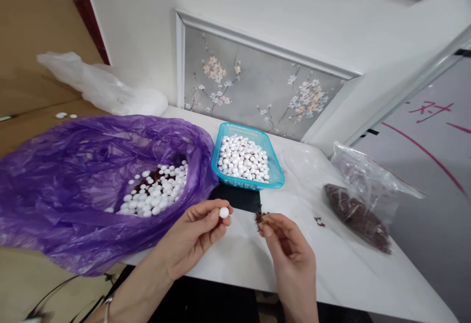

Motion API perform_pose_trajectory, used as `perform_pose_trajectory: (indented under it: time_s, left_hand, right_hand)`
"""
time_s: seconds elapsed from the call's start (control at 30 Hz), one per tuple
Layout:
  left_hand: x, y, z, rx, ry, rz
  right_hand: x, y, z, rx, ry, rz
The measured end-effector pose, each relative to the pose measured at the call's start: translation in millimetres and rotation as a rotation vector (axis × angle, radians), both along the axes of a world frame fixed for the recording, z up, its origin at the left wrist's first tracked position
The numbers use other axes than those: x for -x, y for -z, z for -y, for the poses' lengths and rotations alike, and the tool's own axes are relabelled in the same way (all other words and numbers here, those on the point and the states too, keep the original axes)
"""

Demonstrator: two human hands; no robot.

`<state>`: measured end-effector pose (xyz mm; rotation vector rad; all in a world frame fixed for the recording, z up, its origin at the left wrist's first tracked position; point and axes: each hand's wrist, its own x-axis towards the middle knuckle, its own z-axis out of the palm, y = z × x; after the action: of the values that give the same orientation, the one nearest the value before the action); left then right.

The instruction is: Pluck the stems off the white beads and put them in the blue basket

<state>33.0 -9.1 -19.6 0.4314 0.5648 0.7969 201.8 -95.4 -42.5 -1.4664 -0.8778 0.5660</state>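
Nearest me, a bracelet [107, 308] is showing on the left wrist at the bottom edge, and the forearm is slanting up and right toward the table [338, 269]. The left hand [195, 237] is curling loosely, palm turned in, with thumb and forefinger pinching a white bead [223, 212] just above the table's near edge. Just right of it, the right hand [290, 254] is rising from the near edge with fingers bunched, the tips pinching a small brown clump [260, 216]. Bead and clump are sitting near each other, not touching. On the left, a purple bag [55, 176] is lying open, holding more white beads mixed with brown bits. Farther off, beyond the hands, a turquoise basket [275, 178] is sitting full of white beads alone. On the right I'm seeing a clear bag [362, 222] of brown scraps lying on the table, well apart from both hands.
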Motion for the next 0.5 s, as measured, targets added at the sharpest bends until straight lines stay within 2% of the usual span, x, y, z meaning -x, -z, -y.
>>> perform_pose_trajectory:
  time_s: [0.13,0.23,0.37,0.5]
  left_hand:
    - [-1,2.4,-1,-0.053,0.021,0.001]
    - [-1,5.0,-2,-0.126,0.054,0.009]
    - [-2,6.7,-2,-0.206,0.101,0.026]
    - [-2,6.9,-3,-0.197,0.108,0.061]
  right_hand:
    - [15,-10.5,-3,-0.060,-0.201,-0.114]
    - [24,-17.1,-6,-0.077,-0.294,-0.144]
    - [36,-23.3,-12,-0.123,-0.329,-0.124]
    - [44,-26.9,-15,-0.116,-0.325,-0.199]
